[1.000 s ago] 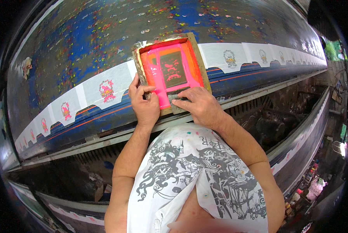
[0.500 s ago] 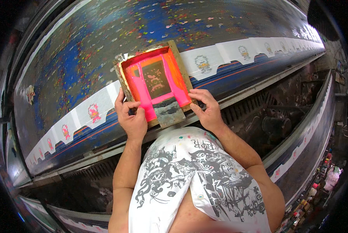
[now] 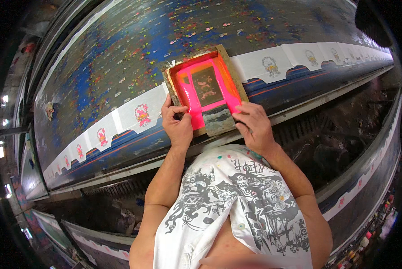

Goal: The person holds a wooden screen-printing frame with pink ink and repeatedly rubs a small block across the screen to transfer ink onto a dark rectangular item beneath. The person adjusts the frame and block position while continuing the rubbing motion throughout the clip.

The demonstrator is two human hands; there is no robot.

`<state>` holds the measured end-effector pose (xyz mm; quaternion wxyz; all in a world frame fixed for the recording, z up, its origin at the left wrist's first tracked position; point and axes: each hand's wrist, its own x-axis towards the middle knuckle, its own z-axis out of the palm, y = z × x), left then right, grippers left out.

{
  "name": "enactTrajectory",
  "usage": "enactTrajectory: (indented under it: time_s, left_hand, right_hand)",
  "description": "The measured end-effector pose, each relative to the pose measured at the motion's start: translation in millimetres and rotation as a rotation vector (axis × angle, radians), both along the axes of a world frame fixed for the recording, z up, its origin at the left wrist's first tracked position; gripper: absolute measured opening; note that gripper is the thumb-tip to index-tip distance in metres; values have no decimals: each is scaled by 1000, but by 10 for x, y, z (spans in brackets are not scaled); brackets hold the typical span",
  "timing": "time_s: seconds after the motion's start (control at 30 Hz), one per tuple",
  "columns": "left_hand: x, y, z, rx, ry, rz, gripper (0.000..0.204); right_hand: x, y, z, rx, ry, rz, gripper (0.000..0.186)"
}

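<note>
Paint-flecked counter, dark grey with patches of blue, bending across the upper view; at the far left, beyond its end, small bright lamps in a dim background. Near the counter's left end, a crumpled pale lump, too small to identify. Along the near edge, rising from lower left to upper right, a row of white notched pieces, with pink emblems on the left-hand stretch. Then the left hand, at the lower left corner of a wooden frame, fingers bent over its left wall and clasping it. In the middle, the frame itself, lying over the white row, a little longer than wide: long axis running away from the body, far end leaning leftward, near end close to a metal rail. Inside, bright pink ink around a dark rectangular window of the same slant. At the near end, a flat grey scraper, jutting past the near wall toward a printed white shirt. Next, the right hand at the lower right corner, just beside the scraper, fingers half bent; impossible to tell whether gripping or merely resting. Farther right, white pieces with greyish emblems, a dark trough below the rail, and, lower right, a jumble of small containers.
</note>
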<state>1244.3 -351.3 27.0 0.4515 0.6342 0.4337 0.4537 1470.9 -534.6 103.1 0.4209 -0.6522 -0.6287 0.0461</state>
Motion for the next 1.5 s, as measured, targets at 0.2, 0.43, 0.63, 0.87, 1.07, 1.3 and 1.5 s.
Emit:
enactTrajectory:
  time_s: [0.2,0.43,0.63,0.87,1.07,1.3,1.5]
  left_hand:
    - [41,-34,18,-104,-70,3,23]
    - [47,-30,-25,-53,-56,3,20]
    - [69,-38,-55,-43,-31,7,20]
    - [90,-73,5,-47,-9,11,16]
    - [95,-90,47,-16,13,8,15]
    - [87,-101,82,-10,70,3,15]
    - [106,-125,73,5,70,13,14]
  right_hand:
    - [-8,158,126,-95,-187,271,41]
    - [-82,426,186,-185,-299,366,39]
    - [28,624,406,-261,-264,364,36]
    - [20,503,508,-281,-197,351,31]
    - [-55,383,475,-325,-288,308,37]
    - [-65,422,328,-330,-298,317,46]
    - [41,771,208,-263,-295,307,50]
